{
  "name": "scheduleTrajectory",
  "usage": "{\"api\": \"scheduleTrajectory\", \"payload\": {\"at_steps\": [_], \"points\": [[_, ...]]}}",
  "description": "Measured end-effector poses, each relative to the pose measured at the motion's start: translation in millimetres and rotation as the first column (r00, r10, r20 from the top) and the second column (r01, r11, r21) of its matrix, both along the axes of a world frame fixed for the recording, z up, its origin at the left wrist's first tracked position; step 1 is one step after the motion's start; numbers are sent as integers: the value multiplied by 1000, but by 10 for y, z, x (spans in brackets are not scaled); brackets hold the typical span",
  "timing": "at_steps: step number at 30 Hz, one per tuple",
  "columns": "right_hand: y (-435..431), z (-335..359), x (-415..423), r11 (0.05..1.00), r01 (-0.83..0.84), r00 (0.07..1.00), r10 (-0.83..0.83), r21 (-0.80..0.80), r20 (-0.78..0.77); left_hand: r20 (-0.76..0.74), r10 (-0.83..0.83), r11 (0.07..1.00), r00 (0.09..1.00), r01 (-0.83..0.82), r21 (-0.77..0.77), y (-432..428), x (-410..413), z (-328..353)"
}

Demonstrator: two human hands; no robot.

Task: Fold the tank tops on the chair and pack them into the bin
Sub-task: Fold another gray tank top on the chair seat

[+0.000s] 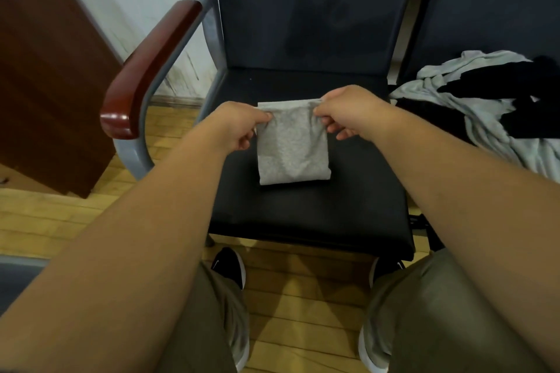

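**Last fold on the grey top**

The grey tank top (pixel 292 145) lies folded small in the middle of the chair seat (pixel 306 215). The left hand (pixel 239 124) and right hand (pixel 348 112) each pinch a far corner. Draw both corners evenly toward the near edge, keeping edges aligned. More tops (pixel 485 100) wait, heaped, on the right. No bin in view.

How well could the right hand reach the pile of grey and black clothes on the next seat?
Probably yes, once it lets go: the right hand pinches the folded grey tank top, and the pile lies close to its right with nothing between them.
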State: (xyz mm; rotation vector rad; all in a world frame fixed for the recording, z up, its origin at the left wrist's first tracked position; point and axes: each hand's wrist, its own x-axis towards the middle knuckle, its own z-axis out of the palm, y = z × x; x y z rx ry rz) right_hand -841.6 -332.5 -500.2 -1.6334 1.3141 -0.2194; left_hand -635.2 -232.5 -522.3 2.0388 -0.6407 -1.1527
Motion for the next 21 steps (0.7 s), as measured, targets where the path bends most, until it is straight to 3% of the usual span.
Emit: {"api": "scheduleTrajectory", "payload": {"at_steps": [8,13,18,21], "points": [[-250,-273,194,997,-44,983,32,-63,-180,135,31,998,990,-39,54,-238,67,-336],[-356,-409,266,994,-95,950,73,-59,-302,237,-35,998,971,22,55,-283,49,-466],[-380,-473,278,999,-36,961,34,-5,-274,272,-73,996,960,55,73,-294,3,-432],[-360,-492,266,996,-87,955,89,22,-283,295,-118,989,948,86,117,-304,-13,-434]]}}
